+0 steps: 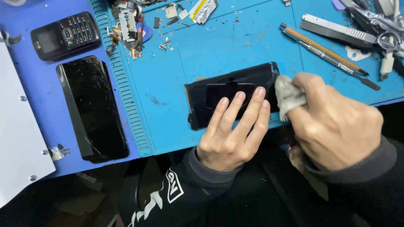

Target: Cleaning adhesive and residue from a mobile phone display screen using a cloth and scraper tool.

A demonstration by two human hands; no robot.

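Note:
A black phone screen panel lies flat on the teal work mat near its front edge. My left hand rests with its fingers spread flat on the panel's lower part, pressing it down. My right hand pinches a small grey cloth and holds it against the panel's right end.
A cracked black phone and a small keypad phone lie on the blue mat at left. Loose small parts sit at the top. Metal tools, tweezers and a pen-shaped knife fill the upper right. A white board is at far left.

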